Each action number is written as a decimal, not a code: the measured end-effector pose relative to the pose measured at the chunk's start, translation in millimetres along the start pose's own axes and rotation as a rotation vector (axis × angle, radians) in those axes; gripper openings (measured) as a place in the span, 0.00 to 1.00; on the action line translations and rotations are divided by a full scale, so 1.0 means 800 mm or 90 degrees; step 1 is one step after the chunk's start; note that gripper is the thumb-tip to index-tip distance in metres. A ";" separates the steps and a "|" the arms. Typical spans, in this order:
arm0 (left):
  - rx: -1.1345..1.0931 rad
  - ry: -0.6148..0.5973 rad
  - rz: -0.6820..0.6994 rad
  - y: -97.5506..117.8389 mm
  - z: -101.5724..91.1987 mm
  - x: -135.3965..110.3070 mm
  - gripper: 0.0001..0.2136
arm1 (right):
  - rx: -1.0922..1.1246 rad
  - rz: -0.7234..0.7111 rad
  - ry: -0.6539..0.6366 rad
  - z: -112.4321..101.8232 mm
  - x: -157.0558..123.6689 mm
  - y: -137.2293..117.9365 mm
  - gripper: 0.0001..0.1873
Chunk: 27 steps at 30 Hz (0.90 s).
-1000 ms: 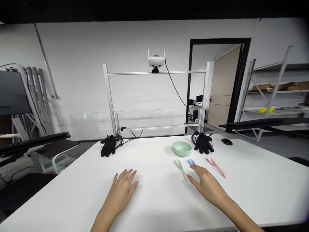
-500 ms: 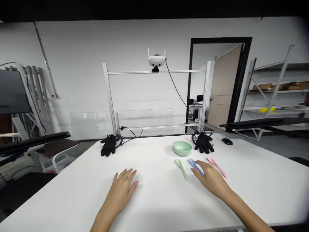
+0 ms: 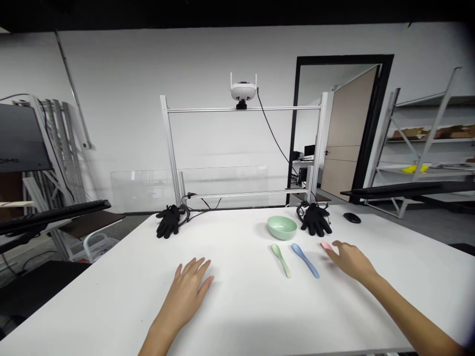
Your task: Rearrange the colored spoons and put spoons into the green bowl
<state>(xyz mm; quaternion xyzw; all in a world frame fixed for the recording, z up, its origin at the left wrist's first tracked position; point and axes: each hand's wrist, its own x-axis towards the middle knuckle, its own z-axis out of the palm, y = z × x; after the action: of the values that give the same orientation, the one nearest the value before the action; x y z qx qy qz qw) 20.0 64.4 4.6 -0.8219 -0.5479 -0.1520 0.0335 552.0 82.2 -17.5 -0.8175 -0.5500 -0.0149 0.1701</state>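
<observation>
Clearing the blue spoon (image 3: 306,261), the right hand (image 3: 351,259) is partly covering the pink spoon (image 3: 325,245), grip unclear; the left hand (image 3: 189,289) is staying spread.

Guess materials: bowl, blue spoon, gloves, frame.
Bowl: probably plastic, soft sheen; even pale green throughout. Glazed ceramic isn't ruled out.
Blue spoon: likely moulded plastic, smooth; one uniform colour from bowl end to handle.
Gloves: seemingly fabric, matte black; no bright highlights.
Frame: likely aluminium, satin silver; straight posts with lengthwise lines.
</observation>
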 end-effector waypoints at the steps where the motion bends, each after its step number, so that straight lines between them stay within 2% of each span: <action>1: 0.000 0.000 0.000 -0.001 0.001 0.000 0.25 | -0.008 0.021 0.003 0.002 0.004 0.005 0.33; 6: -0.007 -0.001 0.002 0.001 0.002 0.000 0.25 | -0.032 0.073 -0.022 0.014 0.015 0.024 0.35; 13: -0.008 -0.012 0.002 0.006 0.000 0.000 0.25 | -0.024 0.079 -0.064 0.039 0.026 0.048 0.16; 27: -0.002 -0.005 0.011 0.005 0.005 0.002 0.25 | -0.029 0.081 -0.059 0.044 0.024 0.048 0.16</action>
<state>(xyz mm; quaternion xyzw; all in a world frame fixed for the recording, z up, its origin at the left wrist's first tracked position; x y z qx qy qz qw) 25.0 65.1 1.4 -0.8273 -0.5407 -0.1490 0.0316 588.6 97.0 -56.9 -0.8542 -0.5038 0.0212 0.1266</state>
